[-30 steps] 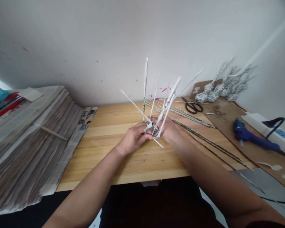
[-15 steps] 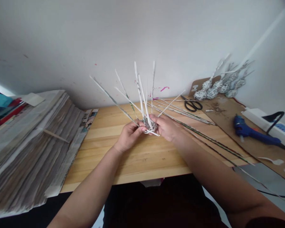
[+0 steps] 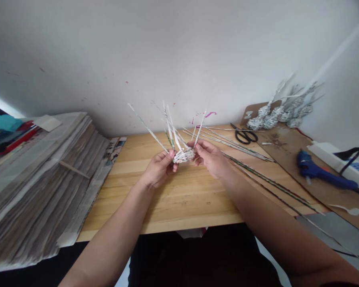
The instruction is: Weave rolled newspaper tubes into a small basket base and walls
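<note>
Both my hands hold a small woven piece of rolled paper tubes (image 3: 183, 154) just above the wooden table (image 3: 179, 199). Several thin white tubes fan up and away from its woven middle toward the wall. My left hand (image 3: 158, 169) pinches its left side with closed fingers. On the right side, my right hand (image 3: 211, 158) grips it with thumb and fingers closed.
A tall stack of newspapers (image 3: 38, 175) fills the left. Loose paper tubes (image 3: 236, 145) lie behind my hands, with black scissors (image 3: 243, 135). Finished woven pieces (image 3: 275, 113), a blue glue gun (image 3: 323, 175) and a power strip (image 3: 344, 161) sit on brown board at the right.
The woven piece has been turned in my hands: its tubes, first leaning right and upright, now fan lower and to the left. Both hands stayed closed on it.
</note>
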`<act>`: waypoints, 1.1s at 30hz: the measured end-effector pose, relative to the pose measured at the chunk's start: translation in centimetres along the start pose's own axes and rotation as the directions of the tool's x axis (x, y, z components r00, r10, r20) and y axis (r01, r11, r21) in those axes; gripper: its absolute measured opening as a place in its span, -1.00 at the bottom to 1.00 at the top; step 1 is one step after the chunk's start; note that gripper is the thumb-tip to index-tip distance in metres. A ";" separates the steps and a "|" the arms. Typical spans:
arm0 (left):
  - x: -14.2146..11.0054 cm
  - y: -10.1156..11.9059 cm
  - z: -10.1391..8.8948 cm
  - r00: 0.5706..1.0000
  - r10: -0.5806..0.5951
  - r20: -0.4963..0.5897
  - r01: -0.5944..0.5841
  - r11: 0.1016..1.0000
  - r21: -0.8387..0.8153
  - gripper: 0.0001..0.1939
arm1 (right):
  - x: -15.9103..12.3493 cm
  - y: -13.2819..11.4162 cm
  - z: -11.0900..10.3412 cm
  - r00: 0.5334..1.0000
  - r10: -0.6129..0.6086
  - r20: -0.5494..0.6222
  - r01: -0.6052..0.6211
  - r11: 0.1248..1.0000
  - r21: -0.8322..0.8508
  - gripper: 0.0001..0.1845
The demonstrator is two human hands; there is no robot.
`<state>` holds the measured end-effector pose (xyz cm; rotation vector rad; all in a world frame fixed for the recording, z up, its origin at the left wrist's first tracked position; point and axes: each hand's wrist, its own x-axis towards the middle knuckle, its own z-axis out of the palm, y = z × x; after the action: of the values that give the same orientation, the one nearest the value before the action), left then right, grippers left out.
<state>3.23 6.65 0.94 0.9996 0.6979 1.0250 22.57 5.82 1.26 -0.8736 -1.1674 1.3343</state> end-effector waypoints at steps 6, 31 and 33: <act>-0.1 0.5 0.1 0.999 -0.034 -0.036 0.028 0.990 -0.140 -0.59 | -0.2 -0.1 0.3 0.998 -0.012 0.056 0.008 0.998 0.063 -0.60; 0.4 0.4 -1.0 0.992 -0.119 -0.037 0.109 0.972 -0.210 -0.70 | -0.5 -0.9 0.3 0.994 -0.085 0.074 0.102 0.955 -0.278 -0.61; 0.4 0.3 -1.0 0.992 -0.122 -0.042 0.110 0.971 -0.212 -0.70 | -0.5 -0.8 0.5 0.990 -0.124 0.065 0.137 0.949 -0.284 -0.65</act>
<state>2.45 7.41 0.85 0.7420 0.6703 1.0038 22.39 5.15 2.05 -0.9571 -1.4557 1.0977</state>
